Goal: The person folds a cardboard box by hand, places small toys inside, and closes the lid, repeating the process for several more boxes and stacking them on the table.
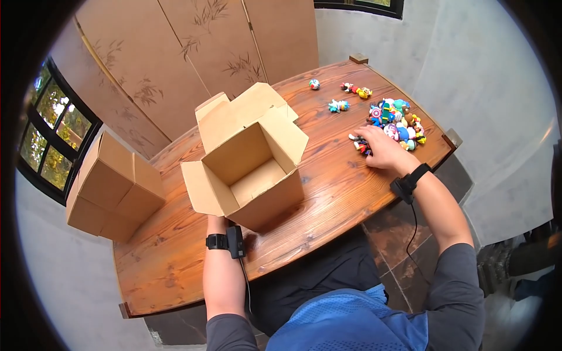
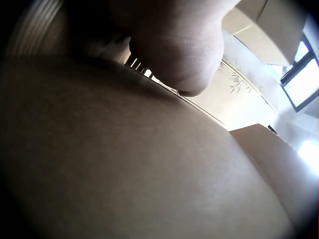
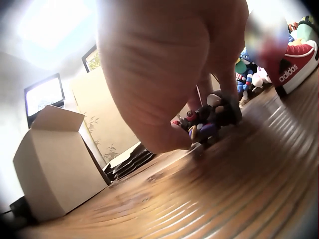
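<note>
At the near left edge of a pile of small toy figures (image 1: 404, 126), my right hand (image 1: 383, 149) reaches down on the table. In the right wrist view its thumb and fingers close around dark toy figures (image 3: 207, 124) low over the wood. A red toy sneaker (image 3: 299, 64) lies beside that hand. An open cardboard box (image 1: 269, 202) stands before me, flaps spread, with its bare bottom showing. My left hand (image 2: 184, 55) is at the box's near left side, mostly hidden under a flap in the head view; its fingers are out of sight.
Another cardboard box (image 1: 117, 187) stands at the table's left end. Beyond the pile lie a small ball-shaped toy (image 1: 315, 84), a blue and white figure (image 1: 338, 106) and a red and yellow group (image 1: 357, 90). A folding screen (image 1: 199, 52) rises behind the wooden table (image 1: 170, 275).
</note>
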A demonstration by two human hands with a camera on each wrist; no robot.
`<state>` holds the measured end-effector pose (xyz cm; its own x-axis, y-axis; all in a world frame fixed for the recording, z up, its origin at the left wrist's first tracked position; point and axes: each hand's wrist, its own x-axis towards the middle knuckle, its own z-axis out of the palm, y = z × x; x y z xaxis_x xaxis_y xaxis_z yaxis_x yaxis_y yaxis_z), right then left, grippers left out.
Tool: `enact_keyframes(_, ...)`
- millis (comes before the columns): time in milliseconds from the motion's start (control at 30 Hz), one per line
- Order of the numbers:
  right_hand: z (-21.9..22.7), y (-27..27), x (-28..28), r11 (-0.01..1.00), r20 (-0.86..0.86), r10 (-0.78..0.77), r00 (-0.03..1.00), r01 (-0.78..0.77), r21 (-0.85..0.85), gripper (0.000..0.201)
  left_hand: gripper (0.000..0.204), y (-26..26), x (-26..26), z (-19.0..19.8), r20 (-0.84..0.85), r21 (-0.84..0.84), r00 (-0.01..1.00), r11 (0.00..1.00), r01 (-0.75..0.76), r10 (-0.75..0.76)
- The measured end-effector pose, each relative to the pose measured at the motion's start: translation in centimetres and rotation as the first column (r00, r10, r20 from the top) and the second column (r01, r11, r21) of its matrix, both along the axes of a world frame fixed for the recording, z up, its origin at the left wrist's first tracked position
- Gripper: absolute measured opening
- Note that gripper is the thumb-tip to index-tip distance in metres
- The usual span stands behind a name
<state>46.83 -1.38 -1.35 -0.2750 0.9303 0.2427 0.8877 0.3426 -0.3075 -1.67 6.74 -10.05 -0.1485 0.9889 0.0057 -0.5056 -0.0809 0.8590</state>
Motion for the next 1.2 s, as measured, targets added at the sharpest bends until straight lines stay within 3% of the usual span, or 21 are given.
enact_keyframes(67, 0.1, -0.3, -0.3, 0.985, 0.214, -0.171, 0.962, 0.164, 0.053, 0.065, 0.029, 0.2, 0.1, 0.0, -0.007, 0.008, 1.000, 1.000, 0.010, -0.010)
enact_keyframes(167, 0.9, 0.4, 0.0, 0.987, 0.184, -0.145, 0.972, 0.155, -0.046, 0.061, 0.029, 0.0, -0.1, -0.1, -0.010, 0.022, 1.000, 1.000, 0.019, -0.019)
enact_keyframes(333, 1.3, 0.7, -0.5, 0.990, 0.213, -0.110, 0.971, 0.127, -0.068, 0.061, 0.029, 1.4, 0.6, 0.3, -0.006, 0.051, 1.000, 0.998, 0.020, -0.020)
enact_keyframes(433, 0.9, 0.9, -0.4, 0.994, 0.213, -0.111, 0.971, 0.103, 0.049, 0.063, 0.028, 1.6, 0.6, 0.4, -0.009, 0.063, 1.000, 0.998, 0.025, -0.024)
enact_keyframes(533, 1.2, 1.2, -0.6, 0.988, 0.253, -0.130, 0.959, 0.147, -0.048, 0.065, 0.028, 1.5, 0.7, 0.0, -0.017, 0.071, 0.999, 0.997, 0.042, -0.041)
enact_keyframes(633, 1.3, 0.9, -0.9, 0.981, 0.193, -0.158, 0.968, 0.176, -0.082, 0.066, 0.028, 1.6, 0.7, -0.1, -0.025, 0.080, 0.998, 0.995, 0.058, -0.056)
enact_keyframes(700, 0.9, 0.8, -0.7, 0.986, 0.096, -0.164, 0.982, 0.167, -0.018, 0.063, 0.027, 1.6, 0.7, -0.1, -0.028, 0.091, 0.997, 0.994, 0.067, -0.065)
enact_keyframes(967, 1.2, 1.4, -1.1, 0.986, 0.031, -0.113, 0.993, 0.108, 0.128, 0.046, 0.026, 1.8, 0.8, -0.4, -0.040, 0.124, 0.997, 0.989, 0.075, -0.070)
enact_keyframes(1200, 6.5, 1.8, -6.2, 0.969, -0.112, 0.103, 0.988, -0.074, 0.236, 0.035, 0.026, 2.2, 0.6, -0.4, -0.068, 0.142, 0.992, 0.983, 0.114, -0.105)
